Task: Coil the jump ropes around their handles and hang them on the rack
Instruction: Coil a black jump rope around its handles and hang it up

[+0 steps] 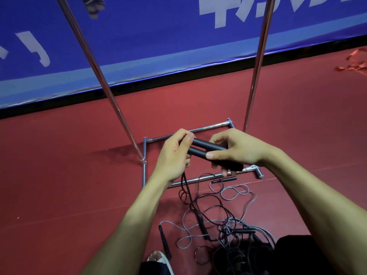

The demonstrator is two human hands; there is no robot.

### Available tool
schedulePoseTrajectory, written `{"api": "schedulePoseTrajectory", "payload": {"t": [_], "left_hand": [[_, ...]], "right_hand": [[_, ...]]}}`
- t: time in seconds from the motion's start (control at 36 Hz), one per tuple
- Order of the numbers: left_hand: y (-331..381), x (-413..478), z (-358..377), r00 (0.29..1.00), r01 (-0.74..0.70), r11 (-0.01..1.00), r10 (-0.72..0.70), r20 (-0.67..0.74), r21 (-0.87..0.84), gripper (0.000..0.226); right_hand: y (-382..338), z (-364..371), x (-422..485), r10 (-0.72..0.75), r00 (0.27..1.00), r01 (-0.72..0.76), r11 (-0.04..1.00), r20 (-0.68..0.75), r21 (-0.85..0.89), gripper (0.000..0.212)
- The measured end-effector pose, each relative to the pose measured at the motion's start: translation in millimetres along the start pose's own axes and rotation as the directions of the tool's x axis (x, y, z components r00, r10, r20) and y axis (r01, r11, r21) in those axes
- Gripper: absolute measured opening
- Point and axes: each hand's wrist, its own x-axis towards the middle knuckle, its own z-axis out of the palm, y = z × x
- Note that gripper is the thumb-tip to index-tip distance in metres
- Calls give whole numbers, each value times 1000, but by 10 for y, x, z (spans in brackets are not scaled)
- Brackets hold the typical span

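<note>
Two black jump-rope handles (pixel 206 148) lie side by side, held level in front of me above the rack's base. My left hand (pixel 173 155) grips their left ends and my right hand (pixel 236 149) grips their right ends. A black rope (pixel 185 187) hangs from under my left hand down to the floor. More jump ropes (pixel 224 221), black and grey, lie tangled on the red floor below, with several loose black handles among them. The chrome rack (pixel 198 129) stands just beyond my hands, its two uprights rising out of the frame.
A blue banner wall (pixel 158 46) runs behind the rack. An orange strap (pixel 355 62) lies on the floor at far right. My foot in a white sandal (pixel 158 257) and my dark clothing (pixel 297 255) sit at the bottom edge beside the rope pile.
</note>
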Motion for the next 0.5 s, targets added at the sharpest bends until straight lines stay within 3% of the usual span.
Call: {"api": "schedulePoseTrajectory", "payload": {"t": [0.19, 0.5], "left_hand": [[-50, -23, 172, 998, 15, 996, -20, -52, -85, 30], [-35, 38, 133, 998, -61, 997, 61, 3, 42, 29]], "right_hand": [[31, -100, -34, -29, 997, 24, 997, 72, 71, 15], [69, -198, -8, -36, 997, 33, 999, 66, 38, 11]]}}
